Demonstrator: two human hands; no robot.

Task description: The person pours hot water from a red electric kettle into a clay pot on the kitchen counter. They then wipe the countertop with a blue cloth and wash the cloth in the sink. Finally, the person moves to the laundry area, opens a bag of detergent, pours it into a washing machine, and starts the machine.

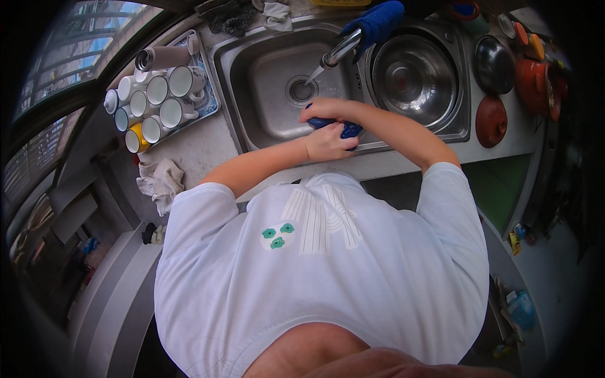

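Observation:
Over the front edge of a stainless steel sink basin (264,94), both my hands are gripping a dark blue item (350,130). It looks like a wet cloth, but fingers cover much of it. My left hand (331,142) holds it from the near side, fingers curled over it. On the far side my right hand (326,109) bends over its left end. Water runs from the chrome faucet (338,52) toward the drain (302,90), beyond my hands. A blue towel (383,23) is wrapped around the upper part of the faucet.
Left of the sink, a patterned tray (208,94) bears several mugs (172,112) and a pinkish bottle (165,57) on its side. A crumpled cloth (160,182) lies at the counter's left. A metal bowl (411,75) fills the right basin; a red-brown lid (491,121) sits beyond it.

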